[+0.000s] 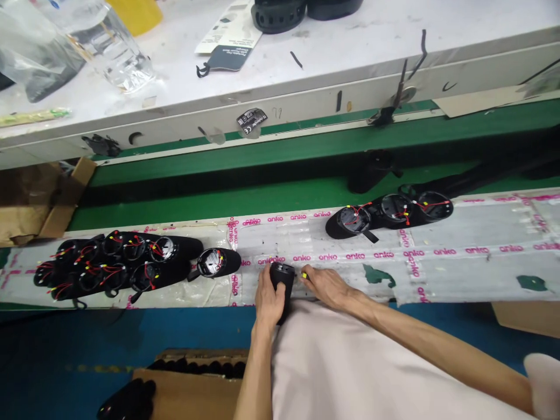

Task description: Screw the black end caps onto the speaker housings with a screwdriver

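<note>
My left hand (268, 298) is closed round a small black housing (282, 275) at the near edge of the taped work surface (459, 256). My right hand (327, 284) is pinched on something small with a yellow tip (303, 274) right beside that housing. A single black housing with red wires (215, 262) lies just left of my hands. Further left sits a pile of several such housings (118, 262). Three more housings (391, 213) lie in a row to the upper right.
A green conveyor belt (271, 195) runs behind the work surface, with a white bench (332, 52) beyond it carrying a clear plastic bottle (102, 41) and black parts. A cardboard box (192, 379) of black pieces stands below, near my left arm.
</note>
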A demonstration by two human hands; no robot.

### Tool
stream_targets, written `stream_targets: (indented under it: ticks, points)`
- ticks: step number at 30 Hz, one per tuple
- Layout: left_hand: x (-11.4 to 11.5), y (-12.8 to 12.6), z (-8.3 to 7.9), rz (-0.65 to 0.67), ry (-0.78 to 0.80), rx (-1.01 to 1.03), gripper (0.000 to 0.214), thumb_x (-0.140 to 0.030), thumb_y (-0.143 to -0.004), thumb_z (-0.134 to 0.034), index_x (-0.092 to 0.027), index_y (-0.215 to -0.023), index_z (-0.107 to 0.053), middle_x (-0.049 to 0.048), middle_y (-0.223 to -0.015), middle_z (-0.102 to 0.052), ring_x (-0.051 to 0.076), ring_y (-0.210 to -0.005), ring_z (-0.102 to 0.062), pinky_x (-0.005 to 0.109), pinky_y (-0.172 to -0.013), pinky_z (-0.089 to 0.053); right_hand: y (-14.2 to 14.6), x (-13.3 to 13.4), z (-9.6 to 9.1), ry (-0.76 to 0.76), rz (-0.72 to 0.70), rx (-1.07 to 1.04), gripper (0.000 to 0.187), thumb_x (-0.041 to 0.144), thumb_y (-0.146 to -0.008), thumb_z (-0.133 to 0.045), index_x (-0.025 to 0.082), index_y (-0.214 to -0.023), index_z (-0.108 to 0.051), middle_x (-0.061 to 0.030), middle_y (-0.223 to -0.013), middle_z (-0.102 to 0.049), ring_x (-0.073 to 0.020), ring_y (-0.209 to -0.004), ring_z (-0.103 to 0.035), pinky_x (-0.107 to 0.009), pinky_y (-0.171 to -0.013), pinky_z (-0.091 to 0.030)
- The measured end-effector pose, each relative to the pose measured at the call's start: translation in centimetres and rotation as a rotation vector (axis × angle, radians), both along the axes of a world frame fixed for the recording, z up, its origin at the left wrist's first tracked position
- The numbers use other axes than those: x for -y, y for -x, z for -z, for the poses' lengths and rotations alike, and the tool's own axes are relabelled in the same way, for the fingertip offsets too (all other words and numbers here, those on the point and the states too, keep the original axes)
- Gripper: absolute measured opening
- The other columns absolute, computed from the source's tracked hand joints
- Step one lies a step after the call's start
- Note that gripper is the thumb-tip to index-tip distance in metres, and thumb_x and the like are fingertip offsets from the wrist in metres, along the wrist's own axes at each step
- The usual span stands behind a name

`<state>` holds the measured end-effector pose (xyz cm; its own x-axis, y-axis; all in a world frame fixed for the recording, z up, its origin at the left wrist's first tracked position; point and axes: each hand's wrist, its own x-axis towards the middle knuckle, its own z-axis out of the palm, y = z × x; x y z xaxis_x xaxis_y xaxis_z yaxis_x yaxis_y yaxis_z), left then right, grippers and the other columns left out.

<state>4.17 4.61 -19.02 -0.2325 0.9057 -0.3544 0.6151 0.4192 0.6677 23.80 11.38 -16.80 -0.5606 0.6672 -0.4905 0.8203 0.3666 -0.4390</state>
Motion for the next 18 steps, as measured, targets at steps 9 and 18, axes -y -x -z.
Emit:
stream_targets:
  ticks: [9,18]
  points:
    - [-0.3,-0.6,0.0,0.059,0.016,-0.223,0.091,-0.048,-0.081,-0.07,-0.012,-0.155,-0.03,0.0223,-0.144,-0.055,0.038,-0.131,-0.055,0.05,-0.103,-0.049,0.7,-0.8,-0.3,-0.022,-0.092,0.005,0.026,0.035,-0.107,-0.039,0.019,-0.115,-0.057,-0.0113,-0.098,-0.076,-0.0266,-0.09,-0.073,-0.03,-0.072,-0.044]
    - [-0.5,-0.5,0.4,0.061,0.034,-0.281,0.09,-0.049,-0.08,-0.071,-0.013,-0.153,-0.031,0.0202,-0.142,-0.057,0.034,-0.13,-0.057,0.044,-0.101,-0.051,1.8,-1.1,0.5,-0.038,-0.138,0.006,0.027,0.038,-0.107,-0.038,0.02,-0.116,-0.056,-0.0087,-0.097,-0.075,-0.0258,-0.087,-0.074,-0.03,-0.07,-0.045]
